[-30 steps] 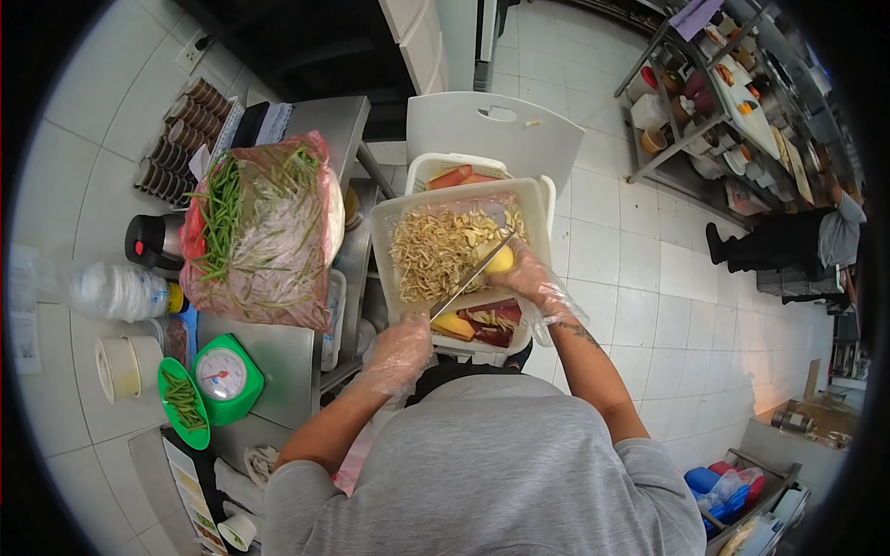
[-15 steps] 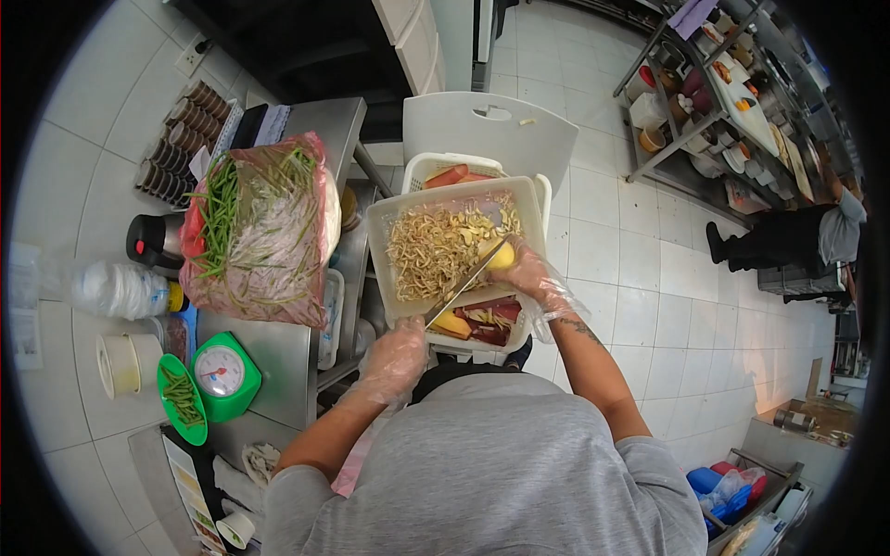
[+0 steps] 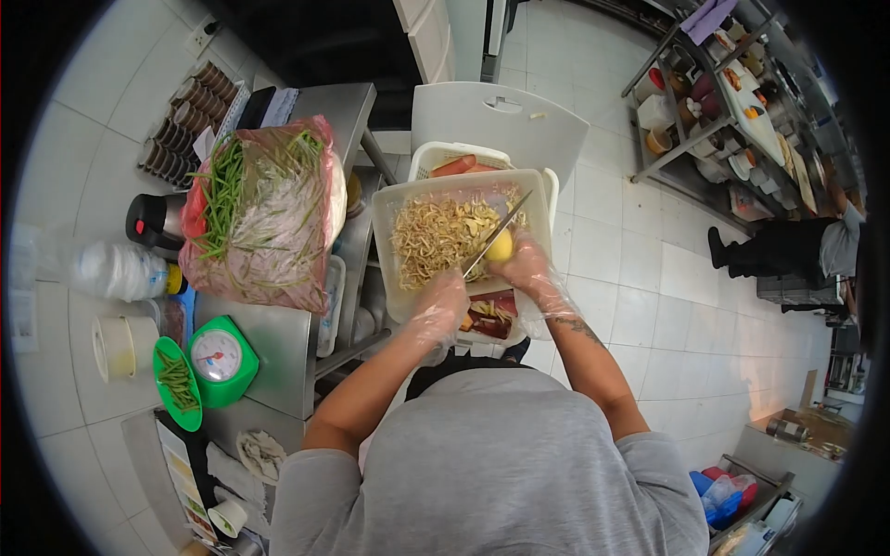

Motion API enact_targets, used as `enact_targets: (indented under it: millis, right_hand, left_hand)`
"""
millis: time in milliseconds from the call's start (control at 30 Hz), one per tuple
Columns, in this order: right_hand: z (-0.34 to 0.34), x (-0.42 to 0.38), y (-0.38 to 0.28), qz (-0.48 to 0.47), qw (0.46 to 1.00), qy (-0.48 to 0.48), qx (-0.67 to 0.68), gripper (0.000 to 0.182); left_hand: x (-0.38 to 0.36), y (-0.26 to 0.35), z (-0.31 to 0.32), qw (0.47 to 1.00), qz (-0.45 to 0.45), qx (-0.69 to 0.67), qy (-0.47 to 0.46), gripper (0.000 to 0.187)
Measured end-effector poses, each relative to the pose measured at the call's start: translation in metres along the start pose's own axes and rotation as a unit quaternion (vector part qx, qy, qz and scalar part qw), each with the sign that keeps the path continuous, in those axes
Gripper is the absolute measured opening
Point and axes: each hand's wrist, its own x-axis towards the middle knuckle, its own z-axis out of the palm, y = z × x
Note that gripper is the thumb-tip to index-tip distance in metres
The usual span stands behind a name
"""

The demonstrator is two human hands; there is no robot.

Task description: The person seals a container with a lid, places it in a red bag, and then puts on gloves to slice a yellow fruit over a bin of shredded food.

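Note:
A long knife [image 3: 505,222] is in my gloved left hand [image 3: 439,306], its blade slanting up and to the right over a pale plastic tub [image 3: 382,227]. My right hand [image 3: 526,267], also in a clear plastic glove, is closed round a yellow, rounded peeled vegetable [image 3: 501,246]; its kind is not clear. The blade lies against or just beside the left side of this vegetable. Beneath both hands the tub holds thin, pale brown-yellow shredded strips [image 3: 426,243]. Dark red peel pieces [image 3: 491,313] with some strips show below the tub's near edge.
A white basket [image 3: 436,153] with reddish pieces sits behind the tub, by a white chair back [image 3: 556,125]. On the steel table [image 3: 278,343] at left are a bag of green beans [image 3: 269,213] and a green scale [image 3: 227,361]. Another person [image 3: 797,246] stands far right.
My left hand has moved up and to the right, and the knife now reaches farther across the tub at a steeper slant. The yellow vegetable has stayed in my right hand.

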Motion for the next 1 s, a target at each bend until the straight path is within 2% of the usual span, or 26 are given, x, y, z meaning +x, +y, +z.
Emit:
enact_targets:
  millis: [67, 233, 333, 433, 500, 567, 667, 800, 1000]
  right_hand:
    - [-0.001, 0.001, -0.003, -0.002, 0.999, 0.02, -0.027, 0.071]
    - [-0.003, 0.0, 0.003, 0.013, 0.996, 0.025, -0.08, 0.07]
    - [0.005, -0.001, 0.009, -0.024, 0.997, -0.036, -0.069, 0.072]
    - [0.018, -0.009, 0.008, -0.004, 1.0, 0.013, 0.0, 0.074]
    - [0.001, -0.006, 0.016, 0.011, 0.999, 0.001, 0.033, 0.075]
    - [-0.017, -0.007, 0.015, 0.028, 0.995, -0.008, 0.091, 0.08]
    - [-0.024, -0.002, 0.026, 0.017, 0.996, -0.031, 0.079, 0.085]
    - [-0.018, 0.0, 0.029, 0.014, 0.99, -0.016, 0.141, 0.083]
    - [-0.017, 0.006, 0.04, 0.056, 0.956, -0.068, 0.28, 0.083]
  left_hand:
    - [0.007, 0.01, -0.002, 0.999, -0.037, -0.004, -0.008, 0.023]
    - [0.018, 0.014, 0.01, 1.0, -0.025, -0.002, 0.002, 0.024]
    - [0.03, 0.012, 0.015, 1.0, -0.004, -0.006, 0.024, 0.025]
    - [0.029, 0.007, 0.011, 0.997, 0.034, -0.01, 0.07, 0.025]
    - [0.012, 0.004, -0.002, 0.992, 0.053, -0.019, 0.116, 0.023]
    - [0.011, -0.021, 0.0, 0.995, 0.055, -0.027, 0.079, 0.021]
    - [0.003, -0.033, 0.002, 0.997, 0.048, -0.044, 0.041, 0.019]
    - [-0.02, -0.025, 0.006, 0.992, 0.081, -0.064, 0.074, 0.018]
    - [-0.045, -0.008, -0.013, 0.997, 0.048, -0.05, 0.026, 0.021]
